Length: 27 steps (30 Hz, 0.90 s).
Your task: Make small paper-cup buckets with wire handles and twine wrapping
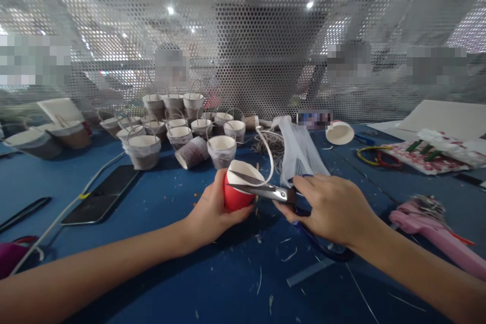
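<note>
My left hand (213, 206) is wrapped round a red paper cup (236, 197), its white inside tipped toward me. In my right hand (332, 207) is a pair of scissors (279, 194) with dark blue handles, its blades parted at the cup's rim. A narrow white strip (270, 154) curls up from the rim, above the blades. Behind the cup stand several small cups with wire handles and pale wrapping, among them a near one (222, 151). White netting (301, 149) lies just beyond my right hand.
A black phone (102, 195) and a white cable (85, 187) lie on the blue table (159, 278) at left. At right are a pink glue gun (429, 230), coloured wire loops (374, 154) and a cup on its side (339, 133). Paper scraps lie in front. A perforated metal screen (266, 50) stands behind.
</note>
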Each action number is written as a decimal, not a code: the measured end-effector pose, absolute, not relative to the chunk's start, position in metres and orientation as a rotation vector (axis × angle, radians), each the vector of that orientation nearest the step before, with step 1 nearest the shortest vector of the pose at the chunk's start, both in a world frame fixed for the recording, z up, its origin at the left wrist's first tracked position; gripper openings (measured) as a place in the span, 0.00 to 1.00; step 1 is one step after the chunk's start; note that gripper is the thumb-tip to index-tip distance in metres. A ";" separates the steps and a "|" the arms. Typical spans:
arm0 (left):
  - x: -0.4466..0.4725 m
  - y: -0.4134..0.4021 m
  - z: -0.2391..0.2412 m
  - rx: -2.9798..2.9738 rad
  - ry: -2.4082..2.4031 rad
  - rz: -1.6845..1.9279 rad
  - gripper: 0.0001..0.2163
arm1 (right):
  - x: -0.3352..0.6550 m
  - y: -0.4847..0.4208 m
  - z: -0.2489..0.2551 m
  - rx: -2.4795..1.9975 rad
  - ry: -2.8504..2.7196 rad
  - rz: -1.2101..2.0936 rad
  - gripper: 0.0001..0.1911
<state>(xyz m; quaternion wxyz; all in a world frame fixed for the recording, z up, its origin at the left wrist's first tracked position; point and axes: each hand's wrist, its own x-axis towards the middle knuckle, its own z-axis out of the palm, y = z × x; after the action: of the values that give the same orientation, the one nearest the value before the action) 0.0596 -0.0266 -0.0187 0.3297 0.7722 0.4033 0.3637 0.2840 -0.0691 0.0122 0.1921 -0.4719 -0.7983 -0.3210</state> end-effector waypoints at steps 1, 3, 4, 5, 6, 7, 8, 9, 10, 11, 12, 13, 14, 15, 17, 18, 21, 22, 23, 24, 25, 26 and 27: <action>0.060 -0.027 -0.019 2.020 1.062 0.964 0.23 | 0.284 -0.069 0.012 -1.323 -2.238 -0.901 0.22; 0.060 -0.027 -0.019 2.015 1.076 0.985 0.23 | 0.284 -0.069 0.012 -1.320 -2.234 -0.900 0.22; 0.060 -0.027 -0.020 2.013 1.084 0.993 0.23 | 0.284 -0.069 0.012 -1.320 -2.231 -0.900 0.22; 0.060 -0.027 -0.020 2.013 1.096 0.997 0.23 | 0.284 -0.069 0.012 -1.319 -2.228 -0.900 0.22; 0.060 -0.027 -0.020 2.015 1.116 1.001 0.23 | 0.284 -0.069 0.012 -1.319 -2.222 -0.902 0.21; 0.060 -0.027 -0.020 2.019 1.142 1.003 0.23 | 0.284 -0.069 0.012 -1.321 -2.218 -0.900 0.21; 0.060 -0.027 -0.020 2.025 1.173 1.005 0.24 | 0.284 -0.069 0.012 -1.324 -2.215 -0.899 0.22; 0.059 -0.027 -0.020 2.032 1.203 1.007 0.24 | 0.284 -0.069 0.012 -1.326 -2.213 -0.897 0.22; 0.059 -0.027 -0.021 2.042 1.225 1.010 0.24 | 0.284 -0.069 0.012 -1.329 -2.212 -0.899 0.22; 0.059 -0.027 -0.022 2.055 1.236 1.019 0.24 | 0.285 -0.069 0.012 -1.335 -2.210 -0.905 0.22; 0.059 -0.026 -0.023 2.067 1.236 1.031 0.25 | 0.284 -0.070 0.012 -1.346 -2.208 -0.914 0.22; 0.058 -0.026 -0.025 2.078 1.227 1.043 0.26 | 0.284 -0.070 0.011 -1.364 -2.208 -0.920 0.21; 0.058 -0.025 -0.027 2.086 1.215 1.053 0.26 | 0.284 -0.070 0.011 -1.388 -2.208 -0.920 0.21; 0.058 -0.025 -0.029 2.095 1.203 1.060 0.27 | 0.283 -0.070 0.010 -1.415 -2.208 -0.914 0.20; 0.057 -0.025 -0.033 2.133 1.175 1.057 0.29 | 0.282 -0.071 0.010 -1.456 -2.210 -0.893 0.19; 0.057 -0.025 -0.035 2.166 1.156 1.053 0.30 | 0.281 -0.072 0.010 -1.462 -2.213 -0.889 0.19; 0.056 -0.025 -0.039 2.264 1.109 1.045 0.31 | 0.279 -0.074 0.010 -1.454 -2.220 -0.898 0.19; 0.056 -0.026 -0.039 2.275 1.103 1.043 0.32 | 0.278 -0.074 0.011 -1.452 -2.220 -0.901 0.19; 0.056 -0.026 -0.040 2.278 1.101 1.045 0.32 | 0.278 -0.075 0.011 -1.450 -2.221 -0.901 0.19; 0.056 -0.026 -0.040 2.280 1.101 1.046 0.32 | 0.278 -0.075 0.011 -1.445 -2.219 -0.904 0.18; 0.056 -0.026 -0.040 2.284 1.102 1.051 0.32 | 0.277 -0.075 0.011 -1.436 -2.215 -0.911 0.18; 0.056 -0.026 -0.039 2.291 1.102 1.057 0.32 | 0.278 -0.075 0.010 -1.422 -2.209 -0.922 0.18; 0.056 -0.026 -0.039 2.301 1.101 1.060 0.32 | 0.278 -0.075 0.010 -1.406 -2.203 -0.938 0.18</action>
<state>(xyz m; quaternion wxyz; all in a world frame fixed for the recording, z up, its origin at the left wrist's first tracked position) 0.0562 -0.0264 -0.0387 0.1884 0.8181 0.3914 0.3767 0.2778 -0.0747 0.0100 0.1816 -0.4978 -0.7803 -0.3321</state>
